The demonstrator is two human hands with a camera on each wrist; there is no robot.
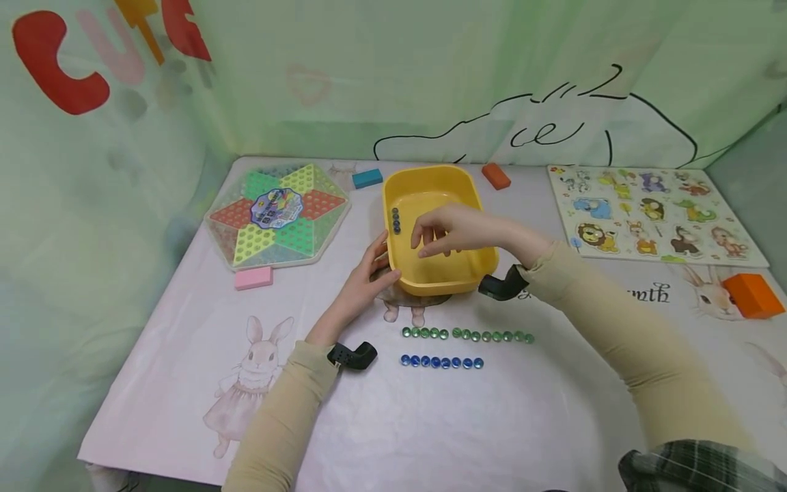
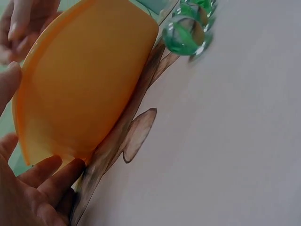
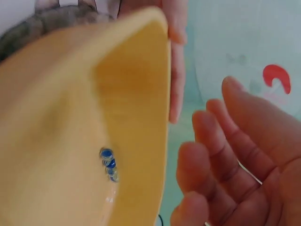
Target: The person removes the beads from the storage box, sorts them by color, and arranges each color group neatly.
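A yellow plastic basin (image 1: pixel 443 277) stands on the table, with several dark blue glass marbles (image 3: pixel 108 162) lined up inside its left wall. My left hand (image 1: pixel 365 277) rests against the outside of that wall, fingers extended along it and thumb at the rim. Over the basin hovers my right hand (image 1: pixel 451 229), its fingers loosely bent and holding nothing in the right wrist view. Below the basin lies a row of green glass marbles (image 1: pixel 466 334) with a small gap in it. Nearer me runs a shorter row of blue marbles (image 1: pixel 436 362).
At the left sits a hexagonal Chinese checkers board (image 1: pixel 307 236), with a pink block (image 1: pixel 253 278) below it. A blue block (image 1: pixel 367 179) and an orange-red block (image 1: pixel 495 176) flank the basin's far end. To the right are an animal puzzle board (image 1: pixel 658 212) and an orange block (image 1: pixel 753 296).
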